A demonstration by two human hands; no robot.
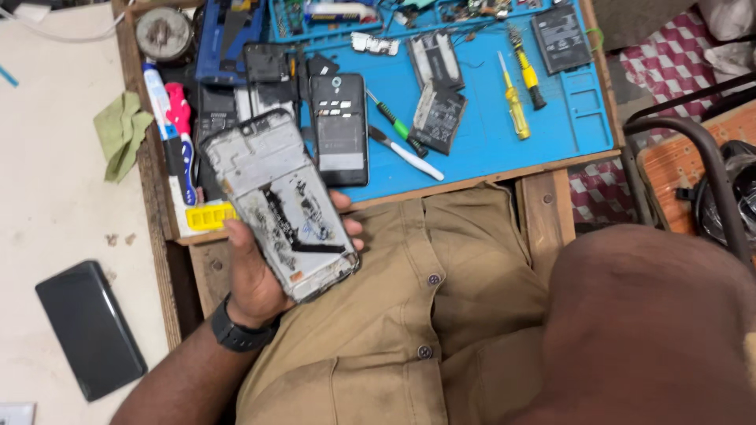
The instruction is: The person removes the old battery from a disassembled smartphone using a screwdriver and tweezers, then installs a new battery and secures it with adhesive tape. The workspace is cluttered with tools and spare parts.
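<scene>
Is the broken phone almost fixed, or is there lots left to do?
Already done: the phone frame is opened and stripped, its bare inside showing streaks of old glue. In hand: the left hand holds that frame over the lap. Still left, probably quite a lot: loose parts and screwdrivers lie spread on the blue mat. The right hand isn't clearly visible.

Soft, even daylight, faint shadows; the blue rubber work mat (488,126) is sharp, the big brown shape (646,330) nearest the camera blurred.
</scene>
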